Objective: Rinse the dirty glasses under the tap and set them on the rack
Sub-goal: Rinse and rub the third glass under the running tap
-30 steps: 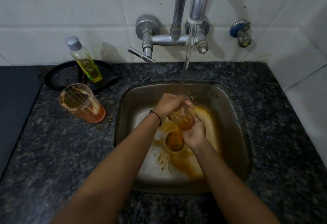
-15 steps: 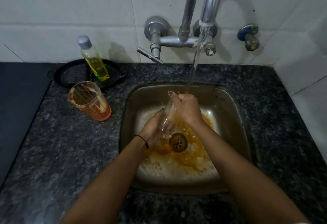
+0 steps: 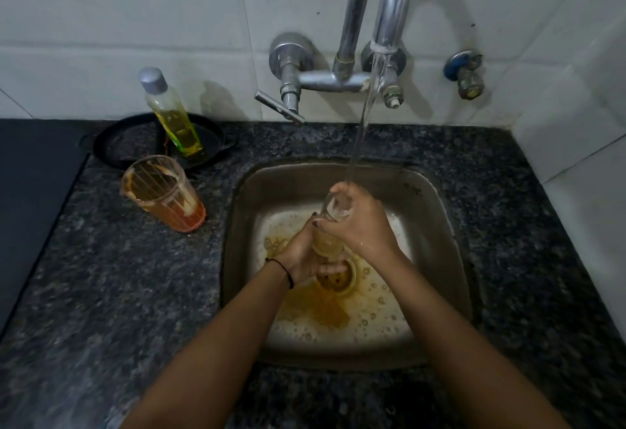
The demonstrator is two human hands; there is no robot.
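Two hands work over the sink, both closed on one clear glass [image 3: 330,225]. The right hand [image 3: 359,222] wraps the upper end of the glass near its rim, fingers curled around it, where the stream of water [image 3: 364,117] lands. The left hand [image 3: 305,256] grips the lower end from below and the side, its fingers folded under the base; a thin dark band [image 3: 283,267] circles that wrist. The glass stands tilted, rim toward the tap, and a little yellowish liquid sits in its lower part, just above the drain [image 3: 338,281].

One sink [image 3: 437,218], a square steel basin, holds foamy water with orange-brown stains spread around the one drain. One tap [image 3: 389,22] rises from the wall with a curved spout and one lever handle [image 3: 279,106] pointing left; a second, smaller valve [image 3: 465,73] with a blue knob sits on the wall to its right.

On the desk [image 3: 135,276], to the left of the sink, stands one more dirty glass [image 3: 162,193], ribbed, with orange residue at the bottom and a pale smear up its inner wall. Just behind it lies one shallow black pan [image 3: 135,144], and in the pan stands one bottle [image 3: 172,117] of yellow liquid with a grey cap, leaning slightly.

The desk is dark speckled stone, wet-looking and blurred near the front edge. A flat black surface [image 3: 34,191] adjoins it at the far left. White tiles [image 3: 135,22] cover the wall behind and the side wall at right. The light is dim.
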